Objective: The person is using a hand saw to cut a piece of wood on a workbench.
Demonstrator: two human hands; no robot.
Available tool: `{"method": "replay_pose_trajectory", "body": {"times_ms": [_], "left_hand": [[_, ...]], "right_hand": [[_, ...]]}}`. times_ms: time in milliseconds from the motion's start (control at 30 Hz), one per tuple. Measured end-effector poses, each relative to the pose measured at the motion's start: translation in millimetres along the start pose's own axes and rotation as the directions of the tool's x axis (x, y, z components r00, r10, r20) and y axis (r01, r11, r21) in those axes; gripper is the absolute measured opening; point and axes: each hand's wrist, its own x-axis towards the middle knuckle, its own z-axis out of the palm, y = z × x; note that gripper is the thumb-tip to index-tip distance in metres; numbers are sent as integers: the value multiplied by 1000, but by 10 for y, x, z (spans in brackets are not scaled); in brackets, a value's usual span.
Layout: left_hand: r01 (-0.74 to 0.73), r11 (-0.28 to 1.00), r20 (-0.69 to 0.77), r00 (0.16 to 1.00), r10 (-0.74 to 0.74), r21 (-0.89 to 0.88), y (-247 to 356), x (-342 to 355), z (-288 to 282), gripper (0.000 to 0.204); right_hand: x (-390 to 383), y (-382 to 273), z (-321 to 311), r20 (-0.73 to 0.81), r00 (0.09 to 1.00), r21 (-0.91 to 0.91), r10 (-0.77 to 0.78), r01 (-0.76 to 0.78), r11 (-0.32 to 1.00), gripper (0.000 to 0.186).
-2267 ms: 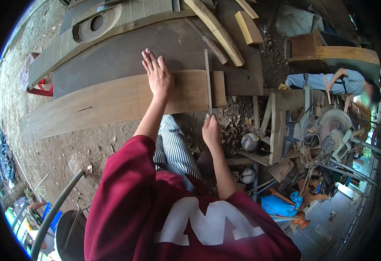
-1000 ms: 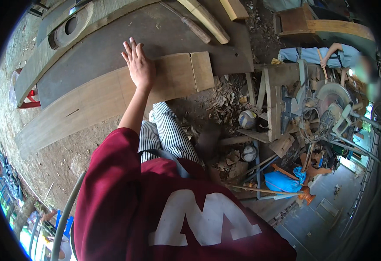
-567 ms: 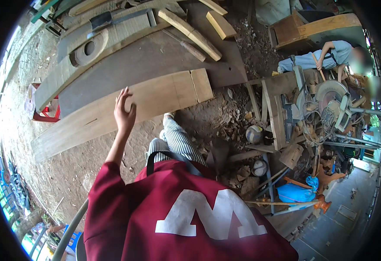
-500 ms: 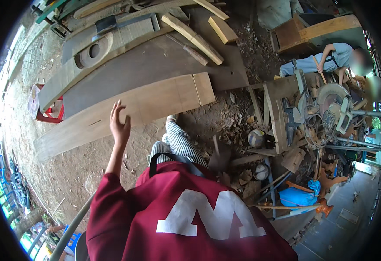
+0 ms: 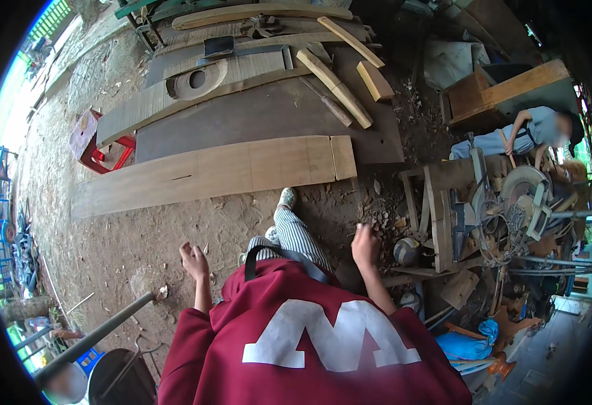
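Note:
My left hand (image 5: 194,262) hangs over the dirt ground, fingers loosely bent and a little apart, holding nothing. On the other side of my body, my right hand (image 5: 365,246) is curled closed above the leaf-strewn soil, and nothing shows in it. Both hands are apart from any surface. Ahead of my feet lies a long, slightly curved wooden plank (image 5: 255,166), with a thin line across it near its right end. Behind the plank is a dark flat board (image 5: 242,127). A wooden piece with a round recess (image 5: 130,118) rests along that board.
Several short timber pieces (image 5: 333,88) lie at the far right of the board. A red stool (image 5: 117,154) stands left. To the right are a circular saw (image 5: 525,185), a wooden frame (image 5: 438,219), a ball (image 5: 406,251) and a crouching person (image 5: 542,128). A pole (image 5: 96,337) slants at lower left.
My left hand has dropped back from over the plank toward my body. My right hand has come into view. The plank and board sit farther up and to the right in the picture.

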Motion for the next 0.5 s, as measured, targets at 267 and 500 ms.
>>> {"method": "replay_pose_trajectory", "body": {"times_ms": [267, 500], "left_hand": [[286, 933, 124, 940, -317, 216, -1047, -706, -156, 29], [217, 873, 293, 883, -366, 437, -1311, -749, -340, 29]], "right_hand": [[-382, -115, 36, 165, 970, 22, 176, -182, 983, 26], [-402, -198, -66, 62, 967, 138, 248, -254, 957, 31]]}}
